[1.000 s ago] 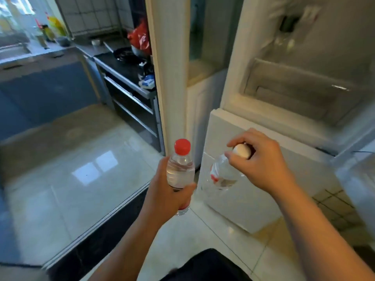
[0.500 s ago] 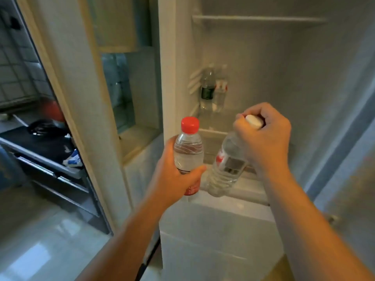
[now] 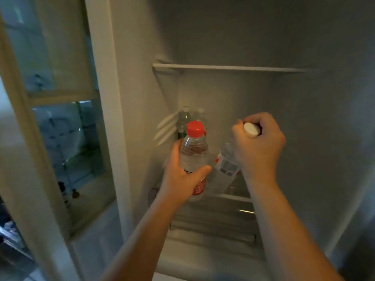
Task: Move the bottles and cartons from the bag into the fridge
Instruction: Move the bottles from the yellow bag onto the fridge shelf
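Observation:
My left hand (image 3: 180, 175) grips a clear water bottle with a red cap (image 3: 193, 153) round its body, holding it upright in front of the open fridge. My right hand (image 3: 258, 147) holds a second clear bottle with a white cap (image 3: 225, 169) by its neck, and this bottle hangs tilted with its base to the lower left. Both bottles are at the mouth of the fridge compartment, above the front of the lower shelf (image 3: 237, 197). Two more bottles (image 3: 184, 120) stand at the back left of that shelf. The bag is out of sight.
A white upper shelf (image 3: 233, 67) crosses the fridge above the hands. A drawer front (image 3: 213, 230) sits below the lower shelf. The fridge's left wall (image 3: 132, 98) borders a glass-fronted cabinet (image 3: 67, 138). The fridge's right side is dim grey wall.
The view has swung from the kitchen floor up into the open fridge. Both hands have carried their bottles upward and forward, closer to the lower shelf.

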A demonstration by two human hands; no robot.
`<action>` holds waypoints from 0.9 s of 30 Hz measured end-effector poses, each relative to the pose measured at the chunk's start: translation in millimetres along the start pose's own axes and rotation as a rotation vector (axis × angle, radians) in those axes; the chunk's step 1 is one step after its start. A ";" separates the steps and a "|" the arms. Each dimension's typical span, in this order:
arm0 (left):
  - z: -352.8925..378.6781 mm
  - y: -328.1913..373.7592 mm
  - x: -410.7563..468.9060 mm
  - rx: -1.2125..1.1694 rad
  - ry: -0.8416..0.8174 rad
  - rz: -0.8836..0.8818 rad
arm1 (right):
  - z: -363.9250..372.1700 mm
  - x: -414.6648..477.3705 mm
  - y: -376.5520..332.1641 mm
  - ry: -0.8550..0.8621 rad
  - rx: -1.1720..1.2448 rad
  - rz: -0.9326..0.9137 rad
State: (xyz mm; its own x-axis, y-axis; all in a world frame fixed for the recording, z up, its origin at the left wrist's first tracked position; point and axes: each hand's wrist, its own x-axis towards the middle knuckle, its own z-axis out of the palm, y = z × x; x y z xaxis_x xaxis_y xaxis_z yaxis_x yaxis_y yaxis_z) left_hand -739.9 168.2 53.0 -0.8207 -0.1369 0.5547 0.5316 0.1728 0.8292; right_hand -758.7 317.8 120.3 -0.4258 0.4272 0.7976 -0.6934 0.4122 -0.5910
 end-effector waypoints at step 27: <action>51.6 -127.8 91.8 -0.080 -0.506 -0.255 | 19.6 -3.0 131.1 -0.338 -0.168 0.390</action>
State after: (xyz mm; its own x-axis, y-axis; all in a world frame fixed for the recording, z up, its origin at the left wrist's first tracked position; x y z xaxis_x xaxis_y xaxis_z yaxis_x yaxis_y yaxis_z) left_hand -894.0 183.9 -5.6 -0.9128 0.3225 0.2505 0.3015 0.1186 0.9461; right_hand -859.7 354.8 42.8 -0.8156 0.3031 0.4929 -0.3554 0.4099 -0.8401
